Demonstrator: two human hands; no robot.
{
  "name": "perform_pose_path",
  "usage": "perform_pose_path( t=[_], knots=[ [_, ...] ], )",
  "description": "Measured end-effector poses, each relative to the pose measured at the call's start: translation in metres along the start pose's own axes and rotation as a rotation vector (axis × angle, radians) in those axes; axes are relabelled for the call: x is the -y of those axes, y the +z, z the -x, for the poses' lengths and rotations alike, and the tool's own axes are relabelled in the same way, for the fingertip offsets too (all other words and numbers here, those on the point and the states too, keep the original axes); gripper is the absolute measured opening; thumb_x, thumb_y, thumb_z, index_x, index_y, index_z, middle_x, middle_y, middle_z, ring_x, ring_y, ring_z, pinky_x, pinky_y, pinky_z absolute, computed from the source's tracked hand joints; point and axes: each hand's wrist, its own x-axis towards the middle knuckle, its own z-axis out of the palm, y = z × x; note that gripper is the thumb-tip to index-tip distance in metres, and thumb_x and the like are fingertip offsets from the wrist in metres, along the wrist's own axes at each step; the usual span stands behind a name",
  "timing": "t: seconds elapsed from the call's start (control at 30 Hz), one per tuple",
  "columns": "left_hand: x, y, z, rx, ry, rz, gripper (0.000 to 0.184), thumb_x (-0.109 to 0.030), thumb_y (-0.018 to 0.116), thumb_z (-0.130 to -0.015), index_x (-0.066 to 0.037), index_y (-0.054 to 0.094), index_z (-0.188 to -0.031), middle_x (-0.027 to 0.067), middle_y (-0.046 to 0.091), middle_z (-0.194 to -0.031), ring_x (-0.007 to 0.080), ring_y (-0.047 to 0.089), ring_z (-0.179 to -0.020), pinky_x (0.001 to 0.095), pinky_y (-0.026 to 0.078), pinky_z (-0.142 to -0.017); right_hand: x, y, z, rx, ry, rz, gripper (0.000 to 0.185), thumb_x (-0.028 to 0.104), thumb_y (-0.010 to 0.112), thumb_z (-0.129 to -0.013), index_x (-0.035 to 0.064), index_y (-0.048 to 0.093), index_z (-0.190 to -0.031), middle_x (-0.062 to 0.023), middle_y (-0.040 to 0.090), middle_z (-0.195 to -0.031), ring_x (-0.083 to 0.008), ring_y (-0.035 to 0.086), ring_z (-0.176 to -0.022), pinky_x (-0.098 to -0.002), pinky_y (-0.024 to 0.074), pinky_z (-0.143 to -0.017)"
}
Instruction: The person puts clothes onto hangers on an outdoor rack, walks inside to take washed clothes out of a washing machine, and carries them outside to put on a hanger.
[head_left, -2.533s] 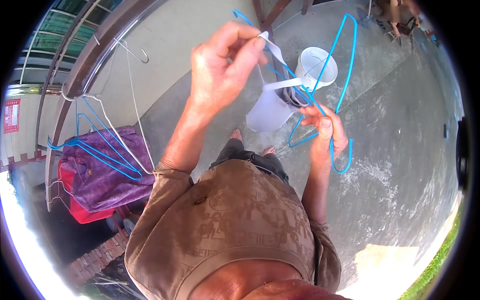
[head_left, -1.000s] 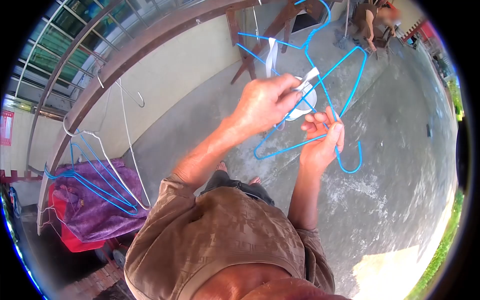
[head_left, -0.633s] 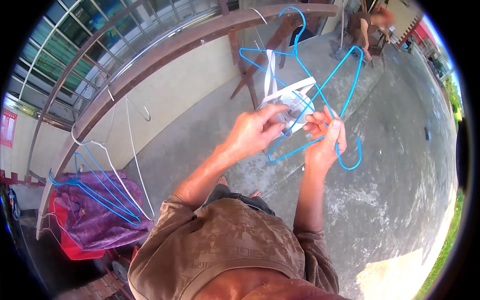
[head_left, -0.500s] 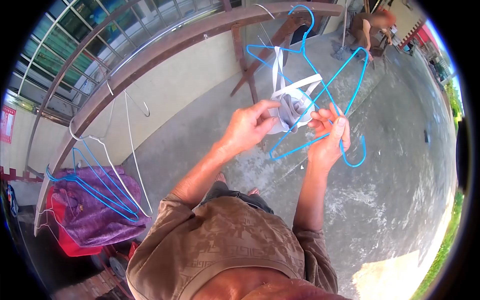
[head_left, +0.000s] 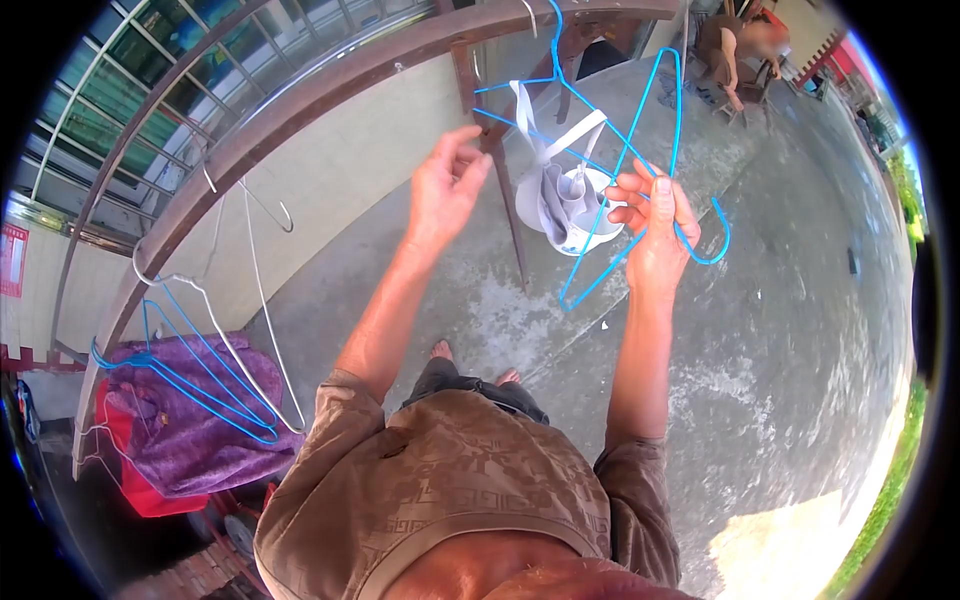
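My right hand (head_left: 655, 220) is closed around two blue wire hangers. One hanger (head_left: 557, 62) has its hook pointing up; the other (head_left: 679, 110) crosses it, with its hook at the right of the hand. A pale lilac garment (head_left: 550, 200) hangs by white straps from the upright hanger, its cups bunched below. Left of the garment, my left hand (head_left: 450, 190) is raised, its fingers apart and slightly curled, holding nothing.
A brown rail (head_left: 330, 98) curves across the upper left, with a white hanger (head_left: 215, 310) and blue hangers (head_left: 190, 385) on it. Purple cloth (head_left: 200, 450) lies below. A white bucket (head_left: 600, 228) stands behind the garment. Another person (head_left: 725, 50) crouches at the back right.
My left hand has let go of the white strap and moved left, away from the garment. My right hand still holds the hangers, now slightly higher. The garment hangs free below the hanger.
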Motion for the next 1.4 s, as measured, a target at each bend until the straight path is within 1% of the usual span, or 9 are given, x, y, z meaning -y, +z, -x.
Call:
perform_pose_path(
  t=[0.4, 0.6, 0.73, 0.9, 0.93, 1.0, 1.13, 1.3, 1.4],
  knots=[
    [0.062, 0.010, 0.073, 0.061, -0.347, 0.071, 0.037, -0.015, 0.062, -0.092, -0.006, 0.056, -0.127, 0.0044, 0.065, -0.097, 0.0108, 0.060, -0.076, 0.0254, 0.046, -0.061, -0.035, -0.007, 0.025, 0.066, 0.007, -0.010, 0.048, 0.035, 0.046, -0.102, -0.0023, 0.054, -0.131, -0.0175, 0.061, -0.126, -0.0223, 0.069, -0.086, -0.0257, 0.0491, -0.055],
    [0.139, 0.017, 0.149, 0.167, -0.546, -0.067, 0.035, -0.015, 0.062, -0.091, -0.008, 0.057, -0.125, 0.0038, 0.066, -0.091, 0.0103, 0.061, -0.068, 0.0240, 0.046, -0.055, -0.074, -0.078, 0.065, 0.076, 0.222, 0.247, 0.059, 0.045, 0.044, -0.102, 0.0032, 0.042, -0.144, -0.0140, 0.067, -0.114, -0.0128, 0.066, -0.072, -0.0207, 0.0354, -0.048],
    [0.203, 0.013, 0.203, 0.283, -0.636, -0.198, 0.033, -0.016, 0.063, -0.091, -0.007, 0.058, -0.122, 0.0043, 0.067, -0.088, 0.0107, 0.061, -0.063, 0.0246, 0.046, -0.051, -0.113, -0.148, 0.123, -0.003, 0.356, 0.425, 0.060, 0.043, 0.046, -0.102, 0.0034, 0.037, -0.146, -0.0122, 0.068, -0.107, -0.0115, 0.065, -0.066, -0.0220, 0.0365, -0.048],
    [0.247, 0.004, 0.253, 0.097, -1.234, -0.030, 0.022, -0.021, 0.063, -0.088, -0.010, 0.061, -0.107, 0.0060, 0.068, -0.085, 0.0144, 0.063, -0.060, 0.0290, 0.048, -0.049, -0.130, -0.204, 0.190, -0.164, 0.638, 0.465, 0.062, 0.033, 0.053, -0.098, 0.0015, 0.034, -0.148, -0.0118, 0.070, -0.098, -0.0120, 0.062, -0.059, -0.0252, 0.0423, -0.051],
    [0.269, -0.005, 0.267, 0.139, -1.239, -0.047, 0.022, -0.021, 0.063, -0.088, -0.010, 0.061, -0.107, 0.0060, 0.068, -0.085, 0.0144, 0.063, -0.060, 0.0290, 0.048, -0.049, -0.128, -0.208, 0.194, -0.206, 0.651, 0.464, 0.062, 0.033, 0.053, -0.098, 0.0015, 0.034, -0.148, -0.0118, 0.070, -0.098, -0.0120, 0.062, -0.059, -0.0252, 0.0423, -0.051],
    [0.317, -0.024, 0.299, 0.053, -1.488, 0.109, 0.017, -0.024, 0.061, -0.087, -0.013, 0.059, -0.100, 0.0066, 0.068, -0.086, 0.0169, 0.065, -0.064, 0.0311, 0.048, -0.049, -0.125, -0.215, 0.198, -0.270, 0.704, 0.526, 0.063, 0.021, 0.054, -0.091, -0.0059, 0.035, -0.145, -0.0128, 0.070, -0.092, -0.0146, 0.064, -0.059, -0.0268, 0.0489, -0.060],
    [0.316, -0.024, 0.293, 0.117, -1.591, 0.023, 0.014, -0.019, 0.057, -0.086, -0.008, 0.059, -0.095, 0.0114, 0.068, -0.084, 0.0221, 0.067, -0.065, 0.0350, 0.047, -0.043, -0.138, -0.225, 0.182, -0.410, 0.721, 0.420, 0.061, 0.018, 0.055, -0.089, -0.0062, 0.038, -0.143, -0.0129, 0.070, -0.089, -0.0143, 0.064, -0.059, -0.0261, 0.0460, -0.054],
    [0.316, 0.011, 0.254, 0.266, -1.511, 0.031, 0.018, -0.020, 0.058, -0.086, -0.007, 0.059, -0.099, 0.0119, 0.068, -0.087, 0.0210, 0.068, -0.069, 0.0318, 0.048, -0.044, -0.164, -0.230, 0.136, -0.460, 0.763, 0.172, 0.049, 0.017, 0.054, -0.094, -0.0009, 0.046, -0.139, -0.0105, 0.071, -0.087, -0.0118, 0.062, -0.057, -0.0221, 0.0342, -0.043],
    [0.311, 0.030, 0.221, 0.346, -1.457, 0.132, 0.022, -0.022, 0.060, -0.088, -0.008, 0.060, -0.105, 0.0110, 0.068, -0.089, 0.0199, 0.068, -0.069, 0.0291, 0.048, -0.045, -0.163, -0.235, 0.098, -0.527, 0.709, 0.126, 0.044, 0.017, 0.053, -0.094, -0.0033, 0.051, -0.134, -0.0098, 0.069, -0.085, -0.0113, 0.062, -0.057, -0.0205, 0.0359, -0.042]
  ],
)
